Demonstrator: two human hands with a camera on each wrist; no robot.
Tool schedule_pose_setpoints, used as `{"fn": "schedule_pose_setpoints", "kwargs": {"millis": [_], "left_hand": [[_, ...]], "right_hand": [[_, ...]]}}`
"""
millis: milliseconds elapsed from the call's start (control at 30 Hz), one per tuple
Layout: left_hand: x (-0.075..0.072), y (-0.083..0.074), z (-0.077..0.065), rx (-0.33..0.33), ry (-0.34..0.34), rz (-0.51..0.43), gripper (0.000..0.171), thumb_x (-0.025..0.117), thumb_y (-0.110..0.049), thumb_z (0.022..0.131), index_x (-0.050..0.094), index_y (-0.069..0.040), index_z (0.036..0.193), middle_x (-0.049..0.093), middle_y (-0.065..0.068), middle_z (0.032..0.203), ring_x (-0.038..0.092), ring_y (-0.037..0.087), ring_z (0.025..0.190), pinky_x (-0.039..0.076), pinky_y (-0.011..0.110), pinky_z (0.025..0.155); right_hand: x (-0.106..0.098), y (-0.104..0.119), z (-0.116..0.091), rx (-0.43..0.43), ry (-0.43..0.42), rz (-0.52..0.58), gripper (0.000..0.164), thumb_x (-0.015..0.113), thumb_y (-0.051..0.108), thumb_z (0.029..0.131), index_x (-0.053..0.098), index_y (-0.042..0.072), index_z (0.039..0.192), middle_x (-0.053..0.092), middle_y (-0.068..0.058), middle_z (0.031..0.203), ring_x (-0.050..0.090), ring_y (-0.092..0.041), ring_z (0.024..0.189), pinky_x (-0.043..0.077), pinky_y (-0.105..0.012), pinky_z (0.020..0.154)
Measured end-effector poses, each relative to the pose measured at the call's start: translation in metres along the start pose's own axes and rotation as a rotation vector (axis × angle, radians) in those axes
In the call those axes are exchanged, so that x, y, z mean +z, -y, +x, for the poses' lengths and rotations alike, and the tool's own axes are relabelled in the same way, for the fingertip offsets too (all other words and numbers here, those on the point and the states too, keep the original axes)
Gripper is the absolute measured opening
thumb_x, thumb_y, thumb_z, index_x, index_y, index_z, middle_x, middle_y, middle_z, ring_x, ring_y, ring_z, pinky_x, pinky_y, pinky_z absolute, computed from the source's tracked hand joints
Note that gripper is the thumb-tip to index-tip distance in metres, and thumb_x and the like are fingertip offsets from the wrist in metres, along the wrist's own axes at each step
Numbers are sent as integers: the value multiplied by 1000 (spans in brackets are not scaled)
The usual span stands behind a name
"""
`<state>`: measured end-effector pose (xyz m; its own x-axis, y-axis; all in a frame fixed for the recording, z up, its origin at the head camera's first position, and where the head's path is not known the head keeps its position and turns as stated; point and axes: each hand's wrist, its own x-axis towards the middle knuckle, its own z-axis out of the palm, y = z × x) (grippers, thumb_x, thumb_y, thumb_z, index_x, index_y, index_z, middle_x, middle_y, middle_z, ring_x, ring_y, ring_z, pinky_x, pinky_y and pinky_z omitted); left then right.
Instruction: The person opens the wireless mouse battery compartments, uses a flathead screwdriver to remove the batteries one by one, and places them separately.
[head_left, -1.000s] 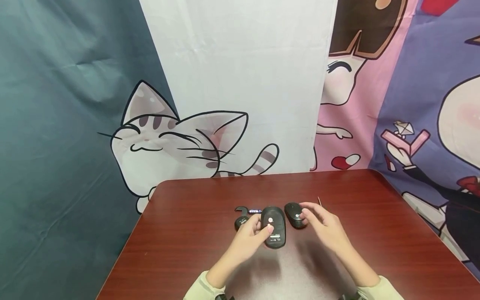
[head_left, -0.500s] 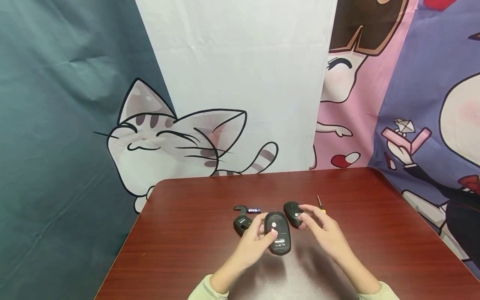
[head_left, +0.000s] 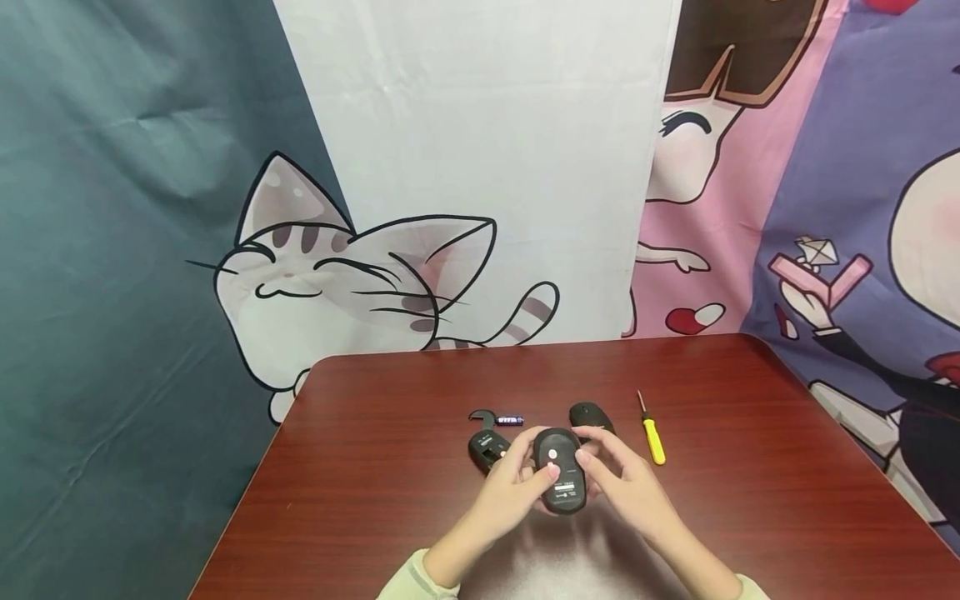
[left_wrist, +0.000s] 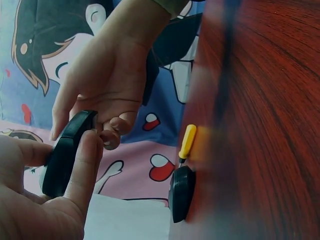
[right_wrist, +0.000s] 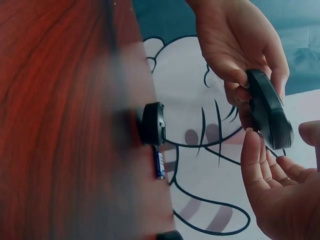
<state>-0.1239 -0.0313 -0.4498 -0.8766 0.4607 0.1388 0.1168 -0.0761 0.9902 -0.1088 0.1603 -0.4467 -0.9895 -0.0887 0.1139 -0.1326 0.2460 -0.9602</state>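
Note:
Above the table, my left hand [head_left: 504,498] pinches a black computer mouse [head_left: 567,485] by its left side, thumb across its labelled underside. My right hand [head_left: 636,492] is at the mouse's right edge; its thumb overlaps that edge in the head view. In the right wrist view, that hand's thumb and fingers are spread around the near end of the mouse [right_wrist: 270,112]. Behind my left hand a second mouse [head_left: 482,451] lies underside up, its battery slot uncovered. A third mouse [head_left: 590,416] is partly hidden behind my right fingers.
A curved black cover piece [head_left: 486,416] lies behind the overturned mouse, with a blue battery [head_left: 510,421] beside it. At the right is a screwdriver [head_left: 654,442] with a yellow handle. A printed cloth [head_left: 480,167] hangs behind the table [head_left: 360,500].
My right hand has left the third mouse and come left and nearer to the one in my left hand. The held mouse has shifted slightly right and nearer. The screwdriver is now fully visible.

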Motion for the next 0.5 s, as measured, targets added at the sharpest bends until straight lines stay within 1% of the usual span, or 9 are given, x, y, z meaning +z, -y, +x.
{"fn": "schedule_pose_setpoints", "kwargs": {"millis": [67, 167, 300, 400, 500], "left_hand": [[0, 0, 0, -14, -6, 7, 45, 58, -16, 92, 42, -21, 133, 59, 10, 114, 67, 19, 83, 57, 50, 56], [0, 1, -1, -36, -8, 10, 43, 59, -17, 92, 43, -22, 132, 59, 8, 115, 68, 19, 83, 58, 47, 56], [0, -1, -1, -67, -8, 30, 44, 58, -17, 92, 42, -19, 132, 59, 7, 116, 68, 18, 80, 58, 47, 55], [-1, -3, -1, -87, -31, 101, 38, 56, -20, 93, 45, -17, 130, 62, 7, 114, 67, 14, 73, 58, 46, 52], [-3, -5, -2, -112, -63, 173, 28, 52, -27, 95, 51, -19, 123, 66, 5, 103, 64, 14, 58, 56, 45, 47]], "right_hand": [[2, 1, -2, 9, 5, -24, 36, 62, 35, 89, 53, 31, 124, 64, 0, 98, 63, -16, 84, 55, -31, 64], [5, 1, -3, 18, 17, -40, 37, 62, 37, 89, 52, 33, 124, 64, 2, 100, 63, -16, 87, 52, -28, 69], [7, -1, -3, 23, 17, -31, 38, 63, 35, 88, 52, 32, 124, 64, 1, 98, 63, -16, 83, 52, -28, 67], [9, -2, -4, 22, 16, -26, 36, 65, 34, 87, 54, 30, 122, 65, -1, 96, 63, -16, 79, 52, -26, 66], [11, -3, -7, 18, 23, -18, 35, 65, 31, 87, 54, 25, 120, 64, -3, 94, 63, -15, 77, 51, -25, 67]]}}
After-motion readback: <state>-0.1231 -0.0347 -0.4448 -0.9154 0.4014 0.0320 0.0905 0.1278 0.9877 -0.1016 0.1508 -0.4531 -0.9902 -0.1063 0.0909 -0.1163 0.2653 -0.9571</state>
